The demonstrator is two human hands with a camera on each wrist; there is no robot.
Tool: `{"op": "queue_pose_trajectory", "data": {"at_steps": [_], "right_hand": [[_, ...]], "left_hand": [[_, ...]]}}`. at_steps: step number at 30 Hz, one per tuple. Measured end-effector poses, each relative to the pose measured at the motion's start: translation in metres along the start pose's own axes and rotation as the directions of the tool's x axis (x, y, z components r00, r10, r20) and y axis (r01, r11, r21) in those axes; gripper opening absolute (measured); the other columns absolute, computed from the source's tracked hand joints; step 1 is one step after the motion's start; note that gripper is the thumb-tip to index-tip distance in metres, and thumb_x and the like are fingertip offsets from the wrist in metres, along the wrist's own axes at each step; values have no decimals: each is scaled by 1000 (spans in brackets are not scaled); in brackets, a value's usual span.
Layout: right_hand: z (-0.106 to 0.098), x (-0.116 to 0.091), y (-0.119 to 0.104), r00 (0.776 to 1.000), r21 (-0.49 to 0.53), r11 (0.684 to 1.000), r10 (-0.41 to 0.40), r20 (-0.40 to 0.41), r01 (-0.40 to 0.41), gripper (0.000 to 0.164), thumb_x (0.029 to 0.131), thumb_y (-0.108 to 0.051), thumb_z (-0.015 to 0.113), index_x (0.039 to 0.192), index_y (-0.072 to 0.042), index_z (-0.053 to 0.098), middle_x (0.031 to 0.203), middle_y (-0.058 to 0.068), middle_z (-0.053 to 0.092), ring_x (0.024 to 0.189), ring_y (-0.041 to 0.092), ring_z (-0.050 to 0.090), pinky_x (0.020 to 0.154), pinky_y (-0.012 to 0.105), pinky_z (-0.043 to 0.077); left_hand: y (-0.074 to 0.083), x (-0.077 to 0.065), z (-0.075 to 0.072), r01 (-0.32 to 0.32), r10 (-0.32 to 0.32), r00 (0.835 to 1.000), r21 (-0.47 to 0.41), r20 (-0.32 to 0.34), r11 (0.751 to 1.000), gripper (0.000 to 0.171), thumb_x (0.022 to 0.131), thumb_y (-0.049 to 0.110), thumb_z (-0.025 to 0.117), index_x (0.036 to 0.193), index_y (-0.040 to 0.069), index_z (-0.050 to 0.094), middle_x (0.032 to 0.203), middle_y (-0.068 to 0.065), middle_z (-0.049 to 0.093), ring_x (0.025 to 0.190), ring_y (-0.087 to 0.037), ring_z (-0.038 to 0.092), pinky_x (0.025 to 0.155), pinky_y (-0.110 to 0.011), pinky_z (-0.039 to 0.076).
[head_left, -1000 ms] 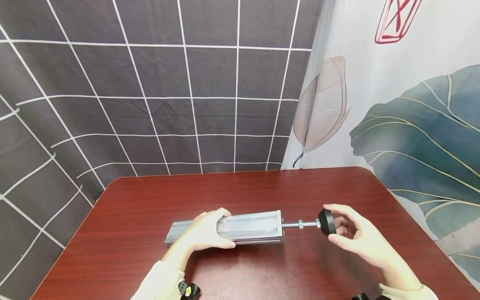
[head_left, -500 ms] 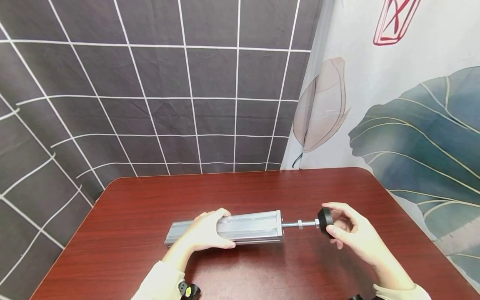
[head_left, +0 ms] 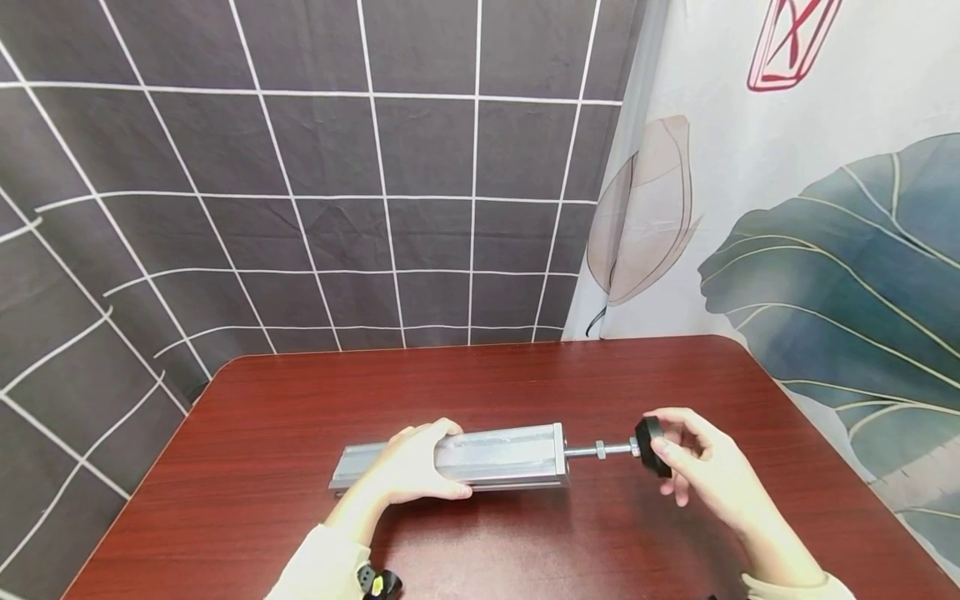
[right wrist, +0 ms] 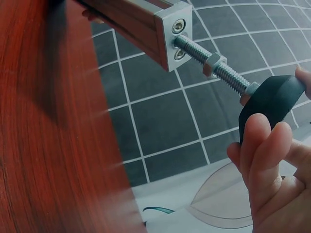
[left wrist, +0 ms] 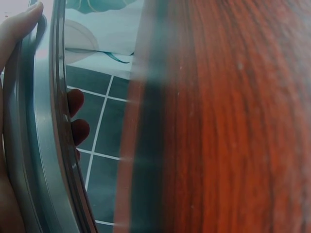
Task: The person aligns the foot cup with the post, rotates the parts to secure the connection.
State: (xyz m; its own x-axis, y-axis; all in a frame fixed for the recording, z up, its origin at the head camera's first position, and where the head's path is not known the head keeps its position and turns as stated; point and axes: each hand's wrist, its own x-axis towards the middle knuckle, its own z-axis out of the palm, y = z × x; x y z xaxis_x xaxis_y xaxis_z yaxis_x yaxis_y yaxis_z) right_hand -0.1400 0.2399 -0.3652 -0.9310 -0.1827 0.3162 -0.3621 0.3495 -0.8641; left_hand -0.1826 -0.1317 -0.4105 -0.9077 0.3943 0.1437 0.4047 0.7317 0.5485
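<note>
In the head view, an aluminium profile [head_left: 502,450] is held across the tabletop, its outline slanting slightly upward to the right. My left hand [head_left: 405,468] grips it around the middle; the left wrist view shows fingertips [left wrist: 77,128] curled past its far side. Two bolts fasten a square end plate [right wrist: 176,41] at the right end. Out of that plate runs a threaded rod [right wrist: 232,78] with a hex nut [right wrist: 213,64] partway along. A black levelling foot [right wrist: 269,102] caps the rod. My right hand [head_left: 716,467] pinches this foot's rim between thumb and fingers.
The red-brown wooden table [head_left: 285,408] has rounded far corners. Behind it hangs a dark grey curtain with white grid lines [head_left: 427,233]. On the right is a white curtain [head_left: 705,308] with leaf prints.
My right hand has shifted slightly left, its thumb coming up over the levelling foot's near side while its lower fingers drop. The left hand and the profile stay almost still.
</note>
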Motion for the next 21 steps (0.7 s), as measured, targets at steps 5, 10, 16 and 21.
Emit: {"op": "queue_pose_trajectory", "data": {"at_steps": [5, 10, 16, 21], "right_hand": [[0, -1, 0, 1000, -33, 999, 19, -5, -20, 23, 92, -2, 55, 115, -3, 53, 76, 0, 58, 43, 20, 54, 44, 32, 45], [-2, -1, -1, 1000, -36, 999, 25, 16, -25, 24, 93, -4, 54, 116, -5, 53, 76, 1, 57, 45, 20, 56, 45, 32, 46], [-11, -3, 7, 993, -30, 999, -42, 106, 45, 47, 89, 3, 54, 133, -12, 44, 97, -5, 61, 64, 15, 63, 56, 28, 50], [-22, -5, 19, 957, 70, 984, -176, 231, 164, 88, 75, 17, 62, 147, -6, 17, 137, -4, 41, 110, 8, 54, 83, 21, 46]], "left_hand": [[-1, 0, 0, 4, -4, 1000, -6, -1, 1000, 67, 54, 57, 80, 109, 28, 57, 93, 12, 62, 87, -16, 53, 76, -37, 40], [0, 0, -1, 3, -3, 1000, -7, -1, 1000, 67, 54, 56, 80, 109, 27, 57, 93, 12, 62, 88, -17, 54, 77, -38, 40], [-2, 1, 0, -2, 2, 1000, -13, -2, 1000, 68, 54, 57, 80, 110, 27, 57, 94, 13, 61, 88, -16, 54, 79, -39, 40], [-4, 2, 1, 2, -2, 1000, -25, -8, 1000, 68, 54, 58, 80, 110, 27, 57, 94, 13, 61, 88, -16, 53, 77, -38, 40]]}}
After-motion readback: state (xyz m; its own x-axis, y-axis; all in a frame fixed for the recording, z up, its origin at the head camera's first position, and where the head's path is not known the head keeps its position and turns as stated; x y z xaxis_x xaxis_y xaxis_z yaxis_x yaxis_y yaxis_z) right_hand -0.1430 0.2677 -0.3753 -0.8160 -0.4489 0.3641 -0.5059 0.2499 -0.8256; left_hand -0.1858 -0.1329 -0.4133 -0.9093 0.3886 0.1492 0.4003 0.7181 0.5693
